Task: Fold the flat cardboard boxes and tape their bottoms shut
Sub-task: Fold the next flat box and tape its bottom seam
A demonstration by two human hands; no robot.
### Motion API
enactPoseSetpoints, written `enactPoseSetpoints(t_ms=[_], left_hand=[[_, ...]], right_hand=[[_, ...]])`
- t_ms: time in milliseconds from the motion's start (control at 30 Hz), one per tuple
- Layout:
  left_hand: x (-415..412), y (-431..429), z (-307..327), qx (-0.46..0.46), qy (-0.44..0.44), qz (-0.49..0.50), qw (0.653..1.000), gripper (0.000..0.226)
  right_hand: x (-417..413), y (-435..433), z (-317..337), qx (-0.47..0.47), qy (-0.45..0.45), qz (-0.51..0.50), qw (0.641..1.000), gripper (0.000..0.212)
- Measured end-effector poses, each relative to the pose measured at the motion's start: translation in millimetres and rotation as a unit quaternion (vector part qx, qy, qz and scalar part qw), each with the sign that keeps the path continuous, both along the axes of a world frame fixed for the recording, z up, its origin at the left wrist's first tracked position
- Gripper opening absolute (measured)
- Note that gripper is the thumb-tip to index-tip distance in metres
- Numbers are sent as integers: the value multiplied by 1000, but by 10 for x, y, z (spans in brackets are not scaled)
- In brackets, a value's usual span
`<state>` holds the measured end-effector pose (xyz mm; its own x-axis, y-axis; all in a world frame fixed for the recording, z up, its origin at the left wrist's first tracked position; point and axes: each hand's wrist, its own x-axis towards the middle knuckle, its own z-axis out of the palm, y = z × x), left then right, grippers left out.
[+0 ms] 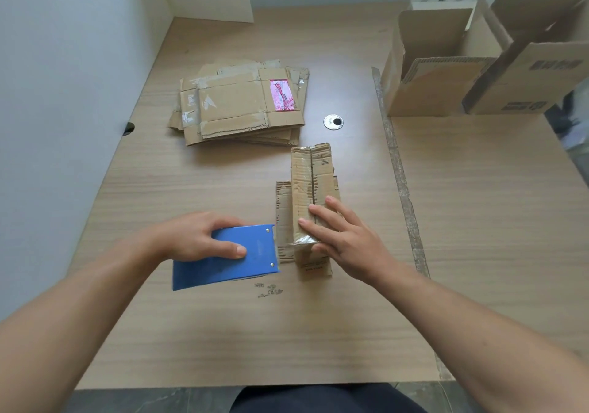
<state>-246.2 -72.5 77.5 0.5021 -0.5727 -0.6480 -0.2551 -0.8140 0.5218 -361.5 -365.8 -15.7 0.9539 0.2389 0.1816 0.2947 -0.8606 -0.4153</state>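
Two hands are working low in the middle of the table (223,333). Our left hand (197,237) grips the blue tape dispenser (229,259), fingers curled over its far edge and thumb laid across its flat face. The dispenser sits at nine o'clock of the small box (310,189), its front edge just beside the box's loose side flap.

Our right hand (344,240) lies on top of that small box. Its fingers are straight and slightly spread, pressing across the seam where the two flaps meet, with the thumb against the near part. The box is long and narrow, running from six to twelve o'clock just right of centre. We think a band of clear tape crosses it by the thumb, though the glare there makes that hard to confirm.

At eleven o'clock of the box, apart from it, the stack of flat cardboard (239,106) waits, its top sheet carrying a pink label (282,95). A round metal grommet (333,122) sits at twelve o'clock, near the box's far end. Up at two o'clock, well apart, two open boxes (439,94) stand side by side, touching. A rough strip (398,170) runs along the table at three o'clock.
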Motion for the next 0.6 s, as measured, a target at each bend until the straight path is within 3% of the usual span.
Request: enactPoseSetpoints(t_ms=[200,433,600], left_hand=[[92,205,-24,59,-44,19,997,24],[9,-252,-421,109,-222,-1,969,56],[2,-461,-458,120,-284,-2,951,60]], right_hand=[[27,62,4,19,69,-18,997,47],[23,76,35,18,74,-22,997,47],[36,90,33,8,80,-23,996,48]])
